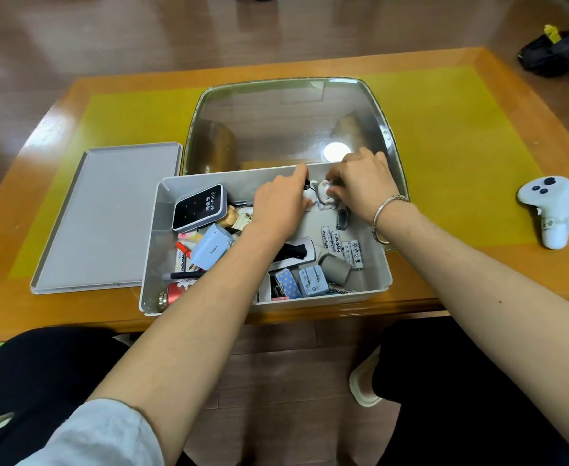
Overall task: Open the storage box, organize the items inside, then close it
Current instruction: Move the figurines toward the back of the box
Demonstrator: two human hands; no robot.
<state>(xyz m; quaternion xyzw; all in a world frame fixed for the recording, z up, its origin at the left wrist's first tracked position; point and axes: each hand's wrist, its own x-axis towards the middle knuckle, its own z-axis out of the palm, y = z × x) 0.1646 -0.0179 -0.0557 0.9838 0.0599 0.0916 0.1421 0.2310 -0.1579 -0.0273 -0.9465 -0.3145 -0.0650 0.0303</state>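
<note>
Sorting is under way inside the open grey rectangular plastic storage box [374, 270], which sits at the near edge of the orange wooden table [461, 274], at 6 o'clock of the tabletop. Its flat grey lid [108, 216] lies off, at 9 o'clock of the box. At the box's 12 o'clock wall, two small white figurines [323, 193] are being handled. The left hand [279, 203] is curled around one figurine, thumb and forefinger pinching near a black loop on top. The right hand [364, 186] is clenched over the other, fingertips bent down onto it; exact finger contact is partly hidden. The step would be best done by standing both figurines upright together against the far wall, well apart from the white batteries [342, 245] at 3 o'clock. A black Wi-Fi device [199, 206] leans at 10 o'clock. A white game controller [548, 210] lies on the table, far at 3 o'clock.
</note>
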